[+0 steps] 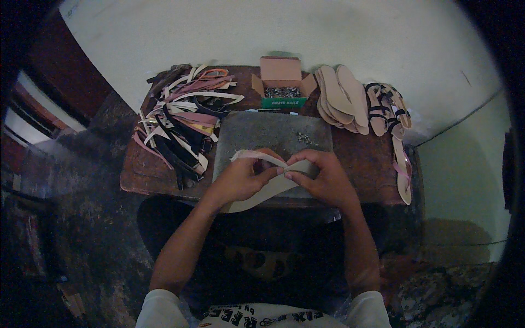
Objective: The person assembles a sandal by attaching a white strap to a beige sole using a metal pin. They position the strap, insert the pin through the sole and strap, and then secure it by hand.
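A beige sandal sole (260,195) is held tilted over the near edge of a grey work slab (268,130). My left hand (249,177) is closed with its thumb and fingers pinching a pale strap (251,156) at the sole. Facing it, my right hand (322,175) grips the sole's other end, thumb and forefinger pressed together at the strap's tip. Both hands meet at the middle of the sole. The exact joint of strap and sole is partly hidden by my fingers. A small pile of nails (306,138) lies on the slab beyond my right hand.
Loose straps of several colours (183,120) are heaped on the wooden table (361,164) at left. An open box of nails (281,93) stands at the back. Stacked beige soles (342,101) and strapped sandals (388,104) lie at right, one pink-strapped sandal (402,169) overhanging the edge.
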Demonstrator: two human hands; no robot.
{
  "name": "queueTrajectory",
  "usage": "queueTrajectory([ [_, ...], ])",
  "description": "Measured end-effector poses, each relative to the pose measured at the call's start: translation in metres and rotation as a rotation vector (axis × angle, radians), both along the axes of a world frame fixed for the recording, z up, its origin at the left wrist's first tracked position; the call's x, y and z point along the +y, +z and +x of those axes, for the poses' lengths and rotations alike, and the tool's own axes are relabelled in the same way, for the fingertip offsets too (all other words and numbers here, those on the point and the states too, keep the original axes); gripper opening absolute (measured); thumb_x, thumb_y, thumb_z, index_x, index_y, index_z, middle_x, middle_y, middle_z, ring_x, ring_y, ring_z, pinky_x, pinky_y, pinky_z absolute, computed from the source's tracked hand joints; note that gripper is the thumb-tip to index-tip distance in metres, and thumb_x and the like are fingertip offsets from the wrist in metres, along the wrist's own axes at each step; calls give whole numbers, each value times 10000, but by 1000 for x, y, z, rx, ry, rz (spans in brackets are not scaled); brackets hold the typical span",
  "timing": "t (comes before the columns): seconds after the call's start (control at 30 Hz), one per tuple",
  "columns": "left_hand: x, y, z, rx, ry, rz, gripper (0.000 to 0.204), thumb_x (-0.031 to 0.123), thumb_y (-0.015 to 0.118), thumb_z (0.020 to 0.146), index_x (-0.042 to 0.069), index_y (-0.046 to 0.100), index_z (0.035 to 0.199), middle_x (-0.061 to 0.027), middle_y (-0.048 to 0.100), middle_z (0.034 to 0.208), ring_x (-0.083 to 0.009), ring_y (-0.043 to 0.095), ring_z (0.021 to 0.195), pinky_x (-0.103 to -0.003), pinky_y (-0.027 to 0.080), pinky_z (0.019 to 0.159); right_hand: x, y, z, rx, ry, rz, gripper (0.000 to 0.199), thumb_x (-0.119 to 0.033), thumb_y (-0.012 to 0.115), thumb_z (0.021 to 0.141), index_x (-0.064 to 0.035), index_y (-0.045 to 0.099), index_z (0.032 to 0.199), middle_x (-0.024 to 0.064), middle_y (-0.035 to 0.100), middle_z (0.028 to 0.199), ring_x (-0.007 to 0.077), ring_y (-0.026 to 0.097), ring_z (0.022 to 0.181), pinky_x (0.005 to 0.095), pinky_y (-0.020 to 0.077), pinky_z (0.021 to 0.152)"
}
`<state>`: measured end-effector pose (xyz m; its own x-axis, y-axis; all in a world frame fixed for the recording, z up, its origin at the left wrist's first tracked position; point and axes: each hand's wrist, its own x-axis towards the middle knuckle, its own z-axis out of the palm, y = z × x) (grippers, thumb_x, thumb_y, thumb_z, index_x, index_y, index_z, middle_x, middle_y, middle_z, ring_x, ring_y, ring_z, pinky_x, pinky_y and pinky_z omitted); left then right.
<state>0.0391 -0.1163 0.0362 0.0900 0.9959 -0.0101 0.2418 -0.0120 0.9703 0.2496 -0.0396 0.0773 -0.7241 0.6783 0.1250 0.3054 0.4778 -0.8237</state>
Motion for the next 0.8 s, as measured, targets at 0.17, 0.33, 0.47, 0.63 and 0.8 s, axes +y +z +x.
queueTrajectory([
  [0.17, -1, 14, 3, 27, 23, 11, 131, 105, 678, 942, 49, 678, 1060, 27, 595, 701, -57, 508, 603, -256, 392, 519, 1, -9, 0, 26, -20, 32, 224, -147, 791, 823, -44, 712, 1004, 128, 733, 953, 270, 705, 913, 383, 525, 846],
  [0.33, 1, 14, 1, 38, 37, 55, 119, 84, 675, 928, 39, 686, 1037, 13, 618, 718, -64, 521, 610, -255, 409, 534, 0, -8, -1, 5, -30, 3, 226, -172, 786, 831, -56, 712, 1010, 123, 731, 961, 284, 700, 922, 383, 515, 867],
  [0.47, 2, 5, 1, -35, 7, 67, 106, 54, 680, 918, 39, 687, 1023, 4, 638, 767, -65, 542, 659, -247, 435, 574, 1, -12, 0, -24, -35, 74, 218, -187, 780, 840, -60, 715, 1005, 122, 732, 956, 291, 696, 926, 388, 510, 864],
  [0.63, 2, 0, 2, -91, 24, 48, 104, 54, 713, 907, 41, 675, 1003, 5, 653, 834, -67, 569, 719, -245, 456, 614, 0, -4, -1, -31, -21, -7, 211, -174, 780, 843, -53, 713, 1003, 105, 733, 935, 243, 692, 910, 368, 511, 846],
  [0.8, 3, -3, 2, -24, 100, -112, 158, 61, 736, 892, 18, 694, 1038, -50, 704, 906, -99, 652, 809, -261, 513, 709, 1, -8, 0, -26, -28, -7, 213, -176, 772, 853, -46, 711, 1010, 121, 736, 945, 269, 704, 908, 377, 516, 847],
])
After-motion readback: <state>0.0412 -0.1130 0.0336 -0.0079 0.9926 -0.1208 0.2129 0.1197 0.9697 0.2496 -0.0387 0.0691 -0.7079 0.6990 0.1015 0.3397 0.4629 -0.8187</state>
